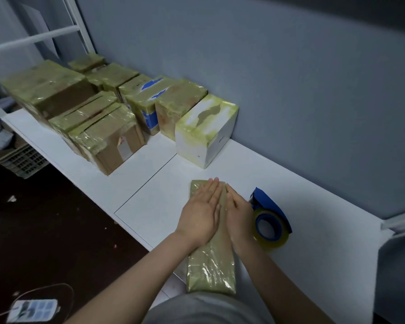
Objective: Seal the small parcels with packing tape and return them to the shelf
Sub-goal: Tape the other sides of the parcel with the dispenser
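A long, flat parcel point(211, 270) wrapped in yellowish tape lies on the white shelf top point(150, 206), reaching from my body toward the wall. My left hand point(202, 211) presses flat on its upper face with straight fingers. My right hand point(237, 213) lies along the parcel's right edge, fingers straight, touching the tape. Just right of that hand stands a blue tape dispenser point(270, 218) with a roll of clear yellowish tape, held by neither hand.
Several taped parcels point(108, 136) stand in rows at the back left, and a white taped box point(206, 132) stands nearest against the grey wall. A white shelf frame point(33, 38) rises at the far left. On the dark floor lie a power strip point(33, 309) and a crate point(21, 160).
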